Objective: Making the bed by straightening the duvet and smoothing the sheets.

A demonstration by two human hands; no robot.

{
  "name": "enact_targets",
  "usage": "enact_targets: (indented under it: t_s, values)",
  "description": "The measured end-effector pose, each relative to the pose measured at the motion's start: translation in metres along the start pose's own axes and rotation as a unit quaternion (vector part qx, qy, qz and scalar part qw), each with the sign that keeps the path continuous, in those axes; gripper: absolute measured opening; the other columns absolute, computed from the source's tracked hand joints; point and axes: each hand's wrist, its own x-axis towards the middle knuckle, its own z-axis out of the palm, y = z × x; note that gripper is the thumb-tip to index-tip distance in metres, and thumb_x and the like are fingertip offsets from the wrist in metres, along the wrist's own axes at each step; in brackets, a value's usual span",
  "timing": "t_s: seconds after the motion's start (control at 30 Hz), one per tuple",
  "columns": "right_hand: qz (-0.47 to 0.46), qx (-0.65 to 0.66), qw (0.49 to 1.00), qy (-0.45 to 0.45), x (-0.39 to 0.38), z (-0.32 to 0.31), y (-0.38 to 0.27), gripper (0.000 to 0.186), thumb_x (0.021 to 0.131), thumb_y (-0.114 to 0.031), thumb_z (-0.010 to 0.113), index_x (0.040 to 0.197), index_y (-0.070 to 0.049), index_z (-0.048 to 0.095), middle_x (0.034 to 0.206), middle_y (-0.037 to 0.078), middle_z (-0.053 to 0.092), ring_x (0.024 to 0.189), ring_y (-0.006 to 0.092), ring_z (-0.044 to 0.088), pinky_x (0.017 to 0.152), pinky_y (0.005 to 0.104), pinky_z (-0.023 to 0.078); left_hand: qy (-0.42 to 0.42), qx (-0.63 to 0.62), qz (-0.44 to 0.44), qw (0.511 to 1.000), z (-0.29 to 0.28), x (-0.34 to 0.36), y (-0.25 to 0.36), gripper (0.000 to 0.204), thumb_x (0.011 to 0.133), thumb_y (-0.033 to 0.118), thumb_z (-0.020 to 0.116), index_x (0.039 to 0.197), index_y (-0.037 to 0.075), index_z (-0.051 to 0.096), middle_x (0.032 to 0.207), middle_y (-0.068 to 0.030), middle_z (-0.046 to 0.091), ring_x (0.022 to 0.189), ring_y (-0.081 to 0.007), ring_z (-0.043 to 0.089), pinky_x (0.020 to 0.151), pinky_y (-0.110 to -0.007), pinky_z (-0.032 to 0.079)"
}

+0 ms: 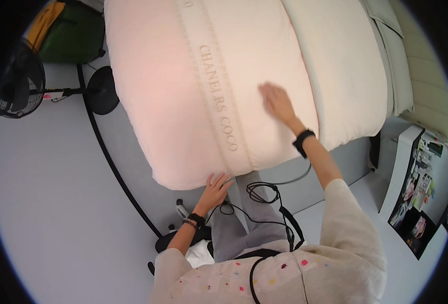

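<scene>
"Where's the duvet [168, 101], and how well is it laid out?"

"It fills the view from the middle up to 12 o'clock – pale pink, spread broad, with a lettered band [215, 91] running from near 12 down to the near edge. A cream section [348, 66] lies toward 2 o'clock, next to the grey pillows [395, 66]. I'd judge the spreading mostly done"

"And the hands?"

"The left hand [215, 192] is at 6 o'clock, fingers parted at the duvet's near edge, grasping nothing that shows. The right hand [280, 104] is over the pink part toward 2 o'clock, unclenched and empty as far as I can see – it's blurred, so I can't tell whether it touches"

"So what's left?"

"Perhaps only a little smoothing, by my guess: the pink part looks full and fairly even, and the near edge hangs neatly. The far side runs out of view at 12 o'clock, so I can't say how that lies"
</scene>
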Motion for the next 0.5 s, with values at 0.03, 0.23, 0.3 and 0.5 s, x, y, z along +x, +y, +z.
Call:
enact_targets:
  t_s: [0.03,0.23,0.3,0.5]
  values:
    - [0.025,-0.059,0.998,0.017,0.022,0.006,0.008,0.046,0.084,-0.018,0.049,0.127,-0.003,0.043,0.129,0.016,0.045,0.118,0.0297,0.043,0.099,0.0443,0.032,0.014,0.015,0.039,0.999,-0.007,0.016,-0.004,0.045,0.075,0.007,0.054,0.119,0.013,0.051,0.128,-0.0085,0.045,0.125,-0.0237,0.037,0.104,-0.052,0.021]
    - [-0.007,-0.071,0.993,-0.090,-0.011,0.068,-0.093,0.066,0.088,-0.042,0.044,0.137,-0.001,0.028,0.144,0.015,0.026,0.133,0.0295,0.022,0.107,0.0490,0.018,0.106,0.117,0.085,0.984,-0.071,0.092,-0.043,0.048,0.081,0.009,0.049,0.128,0.014,0.044,0.138,-0.0087,0.038,0.129,-0.0242,0.032,0.105,-0.053,0.017]
    - [-0.051,-0.001,0.988,-0.145,-0.078,0.061,-0.131,0.071,0.087,-0.046,0.042,0.138,0.000,0.025,0.145,0.014,0.023,0.135,0.0292,0.019,0.108,0.0486,0.015,0.140,0.123,0.062,0.981,-0.097,0.112,-0.045,0.047,0.082,0.010,0.048,0.129,0.012,0.043,0.138,-0.0088,0.037,0.131,-0.0247,0.030,0.106,-0.054,0.015]
    - [-0.116,-0.101,0.804,-0.575,-0.201,0.032,-0.160,0.057,0.081,-0.034,0.051,0.130,-0.007,0.039,0.142,0.011,0.031,0.132,0.0255,0.027,0.108,0.0404,0.023,0.200,0.153,-0.050,0.967,-0.127,0.154,-0.053,0.053,0.086,0.018,0.047,0.137,0.011,0.033,0.144,-0.0112,0.025,0.134,-0.0283,0.020,0.106,-0.054,0.013]
